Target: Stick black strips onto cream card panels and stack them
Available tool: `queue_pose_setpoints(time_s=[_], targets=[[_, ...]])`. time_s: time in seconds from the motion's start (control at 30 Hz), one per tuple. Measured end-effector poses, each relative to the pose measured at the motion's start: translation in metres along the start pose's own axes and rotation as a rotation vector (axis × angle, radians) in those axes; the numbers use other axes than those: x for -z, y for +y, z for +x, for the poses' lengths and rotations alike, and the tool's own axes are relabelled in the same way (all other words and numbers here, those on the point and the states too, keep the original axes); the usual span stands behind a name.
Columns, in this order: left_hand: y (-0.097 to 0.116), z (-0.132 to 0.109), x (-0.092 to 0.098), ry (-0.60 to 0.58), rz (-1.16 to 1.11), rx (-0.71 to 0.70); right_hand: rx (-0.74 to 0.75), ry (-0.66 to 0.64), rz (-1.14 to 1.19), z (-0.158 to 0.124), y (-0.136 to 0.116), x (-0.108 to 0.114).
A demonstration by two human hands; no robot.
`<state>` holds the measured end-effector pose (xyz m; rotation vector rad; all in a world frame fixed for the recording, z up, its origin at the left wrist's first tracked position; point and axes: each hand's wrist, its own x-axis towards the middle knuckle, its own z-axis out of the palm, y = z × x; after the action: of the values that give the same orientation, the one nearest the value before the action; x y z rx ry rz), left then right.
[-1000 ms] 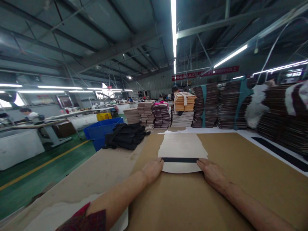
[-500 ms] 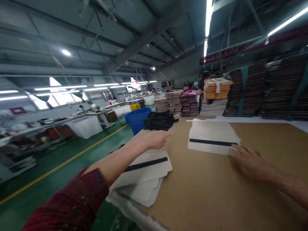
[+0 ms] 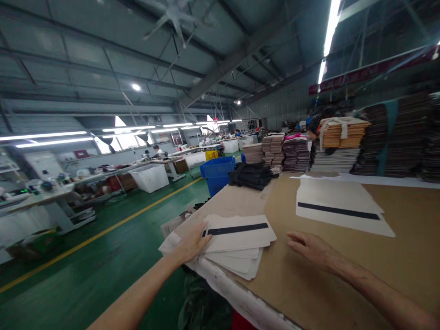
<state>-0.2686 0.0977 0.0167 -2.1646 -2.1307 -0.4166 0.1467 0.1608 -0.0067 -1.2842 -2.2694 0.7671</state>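
Note:
My left hand (image 3: 193, 241) is at the left end of a fanned pile of cream fabric pieces (image 3: 237, 240). Its thumb touches the top piece, spread from the fingers, near one end of a dark strip (image 3: 238, 228) running across that piece. Farther right on the tabletop lies another cream stack (image 3: 337, 197), its front piece crossed by a similar dark strip (image 3: 338, 211). Between the two groups, my right hand (image 3: 311, 248) hovers over the brown table surface (image 3: 292, 288), fingers stretched leftward and holding nothing.
Black fabric (image 3: 252, 175) is heaped at the table's far left corner beside blue bins (image 3: 218, 172). Tied bundles (image 3: 343, 133) and dark stacks (image 3: 405, 133) line the back. Green floor (image 3: 113, 252) with a yellow line runs along the left.
My left hand has drawn back from above the table to the left pile's edge. My right hand has left the right stack and moved toward the middle. The view has turned left.

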Motion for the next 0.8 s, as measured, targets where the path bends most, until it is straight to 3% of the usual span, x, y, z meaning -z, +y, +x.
queue_pose_setpoints(time_s=[0.17,0.27,0.37,0.5,0.63,0.73,0.8], targets=[[0.014,0.016,-0.063,-0.002,0.036,0.12,-0.023,-0.049,0.085,0.058,0.006,-0.014],[0.008,0.008,-0.08,0.038,0.107,0.103,-0.009,-0.087,0.242,0.075,0.007,-0.022],[0.004,0.0,-0.079,0.063,0.154,0.066,-0.083,-0.071,0.369,0.083,0.002,-0.025],[0.01,-0.002,-0.07,-0.018,0.14,0.083,-0.349,0.066,0.581,0.094,-0.016,-0.03],[0.011,0.0,-0.058,-0.152,0.03,0.168,-0.517,-0.03,0.756,0.102,-0.048,-0.033],[0.002,0.003,-0.049,-0.214,-0.065,0.23,-0.536,-0.043,0.87,0.095,-0.08,-0.014],[-0.001,0.01,-0.044,-0.166,-0.157,0.299,-0.478,-0.026,1.044,0.084,-0.1,0.012]])
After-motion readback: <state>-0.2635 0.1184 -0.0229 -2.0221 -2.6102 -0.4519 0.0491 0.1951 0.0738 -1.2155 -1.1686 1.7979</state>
